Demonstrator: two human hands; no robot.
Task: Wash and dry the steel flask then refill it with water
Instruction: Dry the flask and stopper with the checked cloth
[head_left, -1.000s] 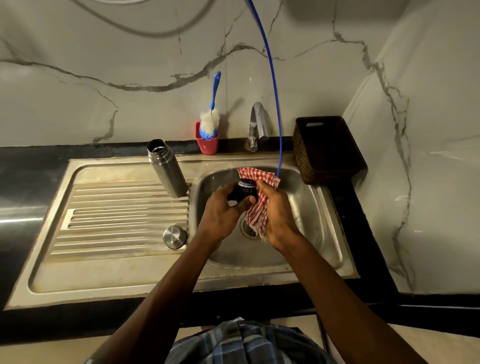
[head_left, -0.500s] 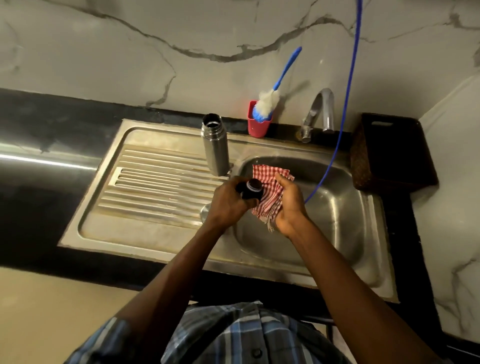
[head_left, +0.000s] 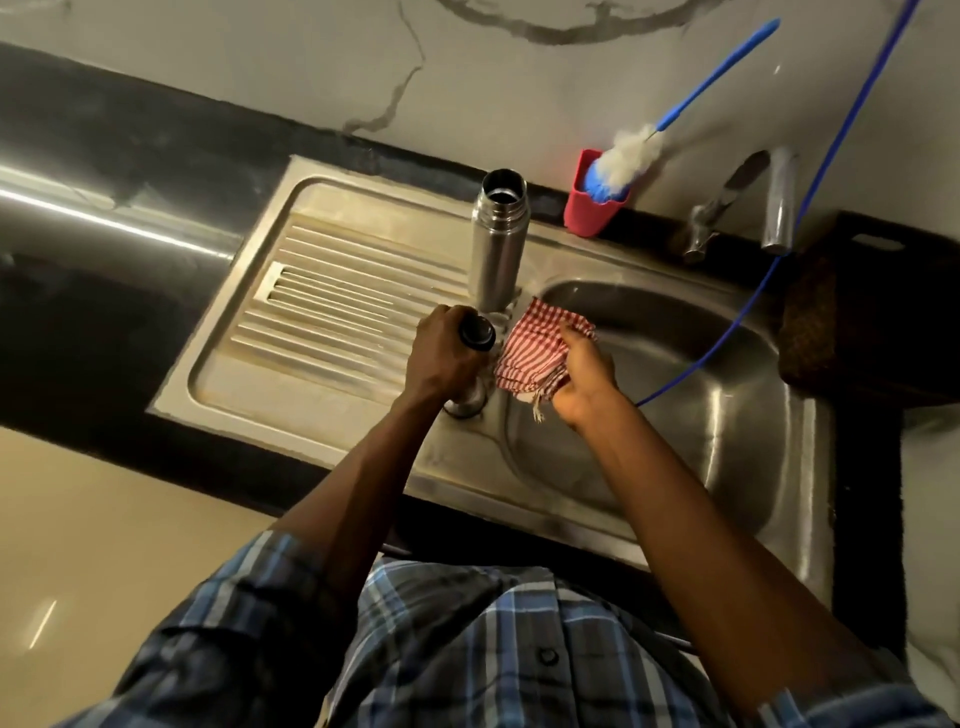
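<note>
Meanwhile, at a steel sink (head_left: 332, 400), a person in a blue checked shirt (head_left: 467, 649) is standing over the draining board with both hands busy. The left hand (head_left: 441, 353) is curling its fingers round a small dark stopper (head_left: 476, 332), holding it just above the ribbed board near the edge of the basin. Directly beneath that hand, a round steel cap (head_left: 467, 402) is resting on the board, partly hidden by the wrist. The right hand (head_left: 582, 379) is gripping a bunched red-and-white checked cloth (head_left: 535, 348), fingers closed on the fabric, with a frayed corner hanging down over the basin rim. Cloth and stopper are sitting just beside each other, not quite touching. The steel flask (head_left: 496, 244) is standing upright and uncapped on the board behind the hands, its open mouth facing up, near the back edge of the sink. To its right, a red cup (head_left: 592, 213) is holding a blue-handled bottle brush (head_left: 628, 161) that is leaning towards the tap (head_left: 776, 208). A thin blue hose (head_left: 727, 332) is trailing down from the upper right into the basin, and a dark woven basket (head_left: 857, 322) is sitting on the black counter (head_left: 104, 156) at the far right.
</note>
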